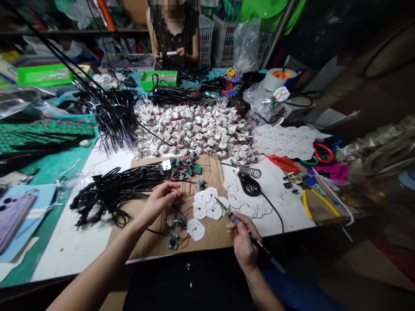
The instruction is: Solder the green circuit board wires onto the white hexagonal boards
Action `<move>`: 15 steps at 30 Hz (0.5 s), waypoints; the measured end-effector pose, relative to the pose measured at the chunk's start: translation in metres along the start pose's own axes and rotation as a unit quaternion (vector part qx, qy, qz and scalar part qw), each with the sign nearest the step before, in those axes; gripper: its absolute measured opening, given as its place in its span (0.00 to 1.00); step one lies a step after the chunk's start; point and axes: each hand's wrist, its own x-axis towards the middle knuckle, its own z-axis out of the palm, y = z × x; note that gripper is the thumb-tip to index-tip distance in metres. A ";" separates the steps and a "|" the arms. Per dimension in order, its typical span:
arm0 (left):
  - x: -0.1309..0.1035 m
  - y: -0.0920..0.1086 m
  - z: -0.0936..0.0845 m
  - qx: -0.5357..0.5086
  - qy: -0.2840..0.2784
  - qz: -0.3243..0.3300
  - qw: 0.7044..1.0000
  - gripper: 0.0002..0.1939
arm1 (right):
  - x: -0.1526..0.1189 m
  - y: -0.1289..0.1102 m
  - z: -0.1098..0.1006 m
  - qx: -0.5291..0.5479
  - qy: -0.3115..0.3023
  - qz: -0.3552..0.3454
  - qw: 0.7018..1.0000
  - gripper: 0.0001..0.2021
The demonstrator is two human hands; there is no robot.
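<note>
My right hand (244,242) is wrapped round a soldering iron (259,245), a small red light showing on its handle. The iron's tip points up and left, over white plastic-looking discs (207,204) with holes. My left hand (164,197) has its fingers drawn together beside thin red wires (185,186); whether a wire is between them I cannot make out. Small green circuit boards (183,166) with red leads lie just beyond it. Nearer to me, another circuit board (173,241) and a single white disc (196,229) rest on the cardboard (145,242).
Black cables (119,190) lie left of my hands. A heap of white parts (194,125) fills the middle. At right are a coiled-spring stand (251,172), yellow-handled pliers (319,201) and white sheets (283,140). Across the table sits a person (173,39) holding something white.
</note>
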 end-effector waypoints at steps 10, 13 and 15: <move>-0.015 0.000 -0.017 0.445 -0.033 0.225 0.866 0.15 | 0.000 -0.009 0.003 0.014 0.005 0.000 1.000 0.16; -0.024 0.015 -0.022 0.492 -0.016 0.212 0.844 0.15 | 0.001 -0.012 0.004 0.016 0.005 -0.006 1.000 0.16; -0.028 0.025 -0.027 0.471 -0.001 0.178 0.864 0.13 | 0.002 -0.013 0.005 0.016 0.002 -0.014 1.000 0.16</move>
